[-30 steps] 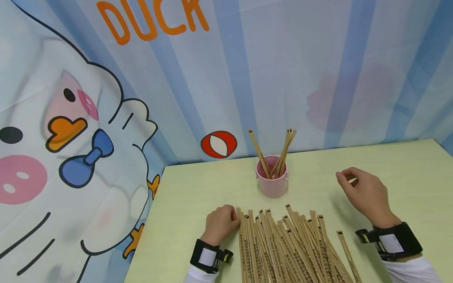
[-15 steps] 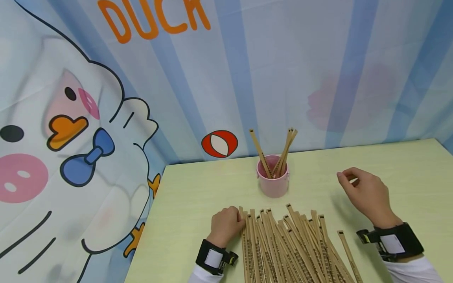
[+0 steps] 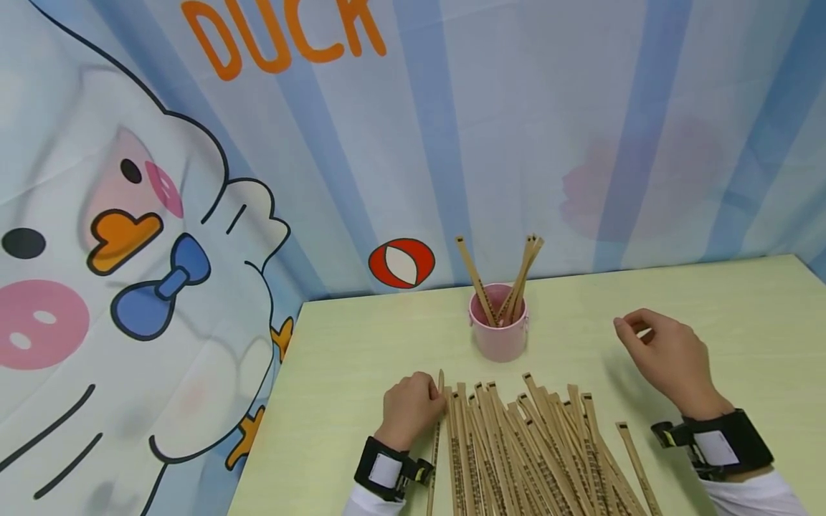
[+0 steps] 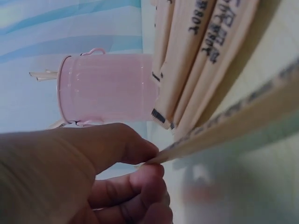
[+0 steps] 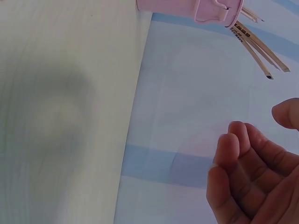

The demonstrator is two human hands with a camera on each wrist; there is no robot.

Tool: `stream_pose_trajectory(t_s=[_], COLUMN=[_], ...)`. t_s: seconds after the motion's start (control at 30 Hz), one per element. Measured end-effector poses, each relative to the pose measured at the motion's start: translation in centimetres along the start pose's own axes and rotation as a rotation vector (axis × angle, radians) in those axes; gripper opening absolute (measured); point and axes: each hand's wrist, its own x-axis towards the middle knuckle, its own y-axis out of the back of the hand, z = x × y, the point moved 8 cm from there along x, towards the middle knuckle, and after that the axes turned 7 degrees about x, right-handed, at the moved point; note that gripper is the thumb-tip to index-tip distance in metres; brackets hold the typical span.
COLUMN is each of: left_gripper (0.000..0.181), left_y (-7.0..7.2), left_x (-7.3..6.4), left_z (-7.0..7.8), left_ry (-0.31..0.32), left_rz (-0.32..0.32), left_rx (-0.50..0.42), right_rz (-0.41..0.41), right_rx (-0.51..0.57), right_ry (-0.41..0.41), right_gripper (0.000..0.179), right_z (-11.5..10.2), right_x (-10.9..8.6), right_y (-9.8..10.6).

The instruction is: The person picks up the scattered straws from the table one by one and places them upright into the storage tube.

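My left hand (image 3: 413,408) pinches one flat bamboo stick (image 3: 435,444) between thumb and fingers near its far end. In the left wrist view this stick (image 4: 233,119) is turned on its edge, with dark printing along one face. Directly to its right lies a spread pile of similar bamboo sticks (image 3: 535,459), marked with black characters and dark ends. Above the right side of the table hovers my right hand (image 3: 674,355), its fingers loosely curved. In the right wrist view nothing sits between that thumb and the fingers (image 5: 229,149).
A small pink bucket (image 3: 498,344) stands behind the pile with several bamboo sticks (image 3: 525,265) leaning in it. One separate stick (image 3: 635,462) lies right of the pile. A duck-printed cloth (image 3: 516,143) hangs along the back edge of the pale table (image 3: 361,337).
My left hand has shifted slightly right, and the pile's leftmost stick is now in its pinch, turned on edge and apart from the others. My right hand has stayed in place.
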Motion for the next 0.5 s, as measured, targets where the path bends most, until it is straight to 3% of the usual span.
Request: stream_pose_trajectory(t_s=[0.3, 0.5], left_gripper=[0.025, 0.018], left_y=[1.6, 4.6], left_x=[0.7, 0.8], left_z=[0.0, -0.1], left_ry=[-0.010, 0.012], left_rz=[0.122, 0.216], left_rx=[-0.006, -0.030], right_rz=[-0.006, -0.009], right_rx=[0.009, 0.009], right_ry=[0.005, 0.008], right_gripper=[0.030, 0.029], right_z=[-0.1, -0.2], right_x=[-0.2, -0.2], right_y=[-0.2, -0.4])
